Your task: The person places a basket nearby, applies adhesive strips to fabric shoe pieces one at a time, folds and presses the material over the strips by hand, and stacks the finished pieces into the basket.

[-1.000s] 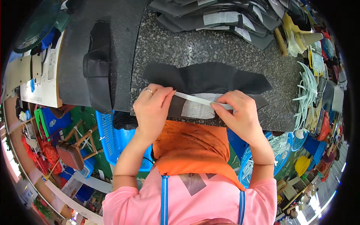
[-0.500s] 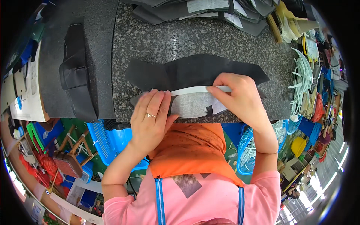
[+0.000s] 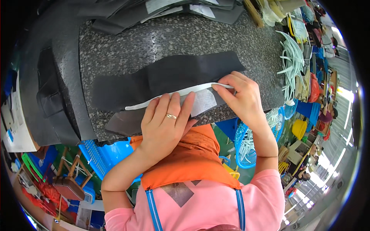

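A long black fabric or leather-like piece (image 3: 169, 73) lies across the speckled stone slab (image 3: 123, 50). Along its near edge runs a narrow white strip (image 3: 200, 87), and a pale grey-white backing patch (image 3: 206, 103) shows below that. My left hand (image 3: 163, 123), wearing a ring, lies with fingers stretched out flat, their tips on the middle of the strip. The strip's left end sticks out beyond them. My right hand (image 3: 244, 94) pinches the strip near its right end between thumb and forefinger. The left palm covers part of the lower layer.
Black cut pieces (image 3: 123, 17) are stacked at the far edge. Another folded black piece (image 3: 54, 96) lies at left. Pale green-white strips (image 3: 291, 61) hang at the right edge. Blue plastic baskets (image 3: 100, 158) stand below the slab on both sides.
My left hand has slid from the strip's left end toward its middle, uncovering that end. My right hand still pinches the strip's right part. The whole view has shifted and turned slightly.
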`<state>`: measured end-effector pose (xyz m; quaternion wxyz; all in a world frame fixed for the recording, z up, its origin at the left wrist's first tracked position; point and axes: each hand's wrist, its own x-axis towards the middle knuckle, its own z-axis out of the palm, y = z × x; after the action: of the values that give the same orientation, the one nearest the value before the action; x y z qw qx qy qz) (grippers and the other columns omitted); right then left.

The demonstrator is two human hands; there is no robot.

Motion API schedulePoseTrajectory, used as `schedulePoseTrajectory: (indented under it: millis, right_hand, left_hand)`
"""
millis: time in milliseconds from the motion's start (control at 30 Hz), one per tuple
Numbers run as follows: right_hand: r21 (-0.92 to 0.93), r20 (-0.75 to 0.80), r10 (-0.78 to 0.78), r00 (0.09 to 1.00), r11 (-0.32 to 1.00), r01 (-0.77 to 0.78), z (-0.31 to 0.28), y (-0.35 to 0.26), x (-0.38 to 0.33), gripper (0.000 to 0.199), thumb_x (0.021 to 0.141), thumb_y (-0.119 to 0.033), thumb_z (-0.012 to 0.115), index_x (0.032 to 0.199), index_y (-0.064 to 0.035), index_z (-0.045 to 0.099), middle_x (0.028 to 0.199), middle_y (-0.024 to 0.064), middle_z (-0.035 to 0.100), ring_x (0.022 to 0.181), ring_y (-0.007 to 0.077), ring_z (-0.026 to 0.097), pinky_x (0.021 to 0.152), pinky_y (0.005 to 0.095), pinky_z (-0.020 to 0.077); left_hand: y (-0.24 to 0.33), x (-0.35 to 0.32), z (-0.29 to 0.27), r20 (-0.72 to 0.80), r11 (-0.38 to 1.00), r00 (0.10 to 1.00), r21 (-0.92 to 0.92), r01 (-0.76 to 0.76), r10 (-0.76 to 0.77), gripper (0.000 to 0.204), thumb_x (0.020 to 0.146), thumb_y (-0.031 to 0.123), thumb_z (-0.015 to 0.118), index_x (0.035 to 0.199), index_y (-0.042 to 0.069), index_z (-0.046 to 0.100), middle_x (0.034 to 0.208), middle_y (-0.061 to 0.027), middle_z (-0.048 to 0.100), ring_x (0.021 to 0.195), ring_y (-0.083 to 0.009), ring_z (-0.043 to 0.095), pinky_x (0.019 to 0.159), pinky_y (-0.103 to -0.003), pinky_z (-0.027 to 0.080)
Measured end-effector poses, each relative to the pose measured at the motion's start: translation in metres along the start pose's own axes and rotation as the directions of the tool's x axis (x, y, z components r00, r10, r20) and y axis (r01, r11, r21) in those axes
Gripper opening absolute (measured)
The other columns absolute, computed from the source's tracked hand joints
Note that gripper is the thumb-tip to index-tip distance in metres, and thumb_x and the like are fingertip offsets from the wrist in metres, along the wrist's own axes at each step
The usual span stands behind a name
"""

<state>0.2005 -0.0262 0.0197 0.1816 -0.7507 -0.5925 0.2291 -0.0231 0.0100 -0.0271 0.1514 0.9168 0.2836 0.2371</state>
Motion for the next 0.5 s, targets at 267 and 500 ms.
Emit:
schedulePoseTrajectory:
  millis: [267, 500]
  right_hand:
    - [-0.164, 0.034, -0.017, 0.999, 0.986, 0.022, -0.012, 0.020, 0.013, 0.027, 0.078, -0.028, 0.078, 0.080, -0.0053, 0.064, 0.071, 0.0083, 0.060, 0.064, 0.0285, 0.062, 0.059, 0.0401, 0.0485]
    - [0.005, 0.003, -0.039, 0.999, 0.999, 0.039, -0.009, 0.034, 0.016, 0.025, 0.079, -0.025, 0.077, 0.080, -0.0042, 0.063, 0.072, 0.0100, 0.063, 0.065, 0.0276, 0.063, 0.058, 0.0364, 0.0494]
  left_hand:
    - [0.002, 0.020, 0.001, 0.167, 0.999, 0.985, 0.039, 0.037, -0.043, 0.067, 0.067, 0.038, 0.082, 0.126, 0.014, 0.061, 0.113, -0.0108, 0.049, 0.102, -0.0300, 0.050, 0.089, -0.046, 0.041]
    - [-0.005, 0.005, -0.003, 0.038, 0.999, 0.999, -0.040, 0.010, -0.009, 0.060, 0.066, 0.031, 0.080, 0.117, 0.006, 0.062, 0.115, -0.0131, 0.060, 0.107, -0.0289, 0.055, 0.090, -0.049, 0.040]
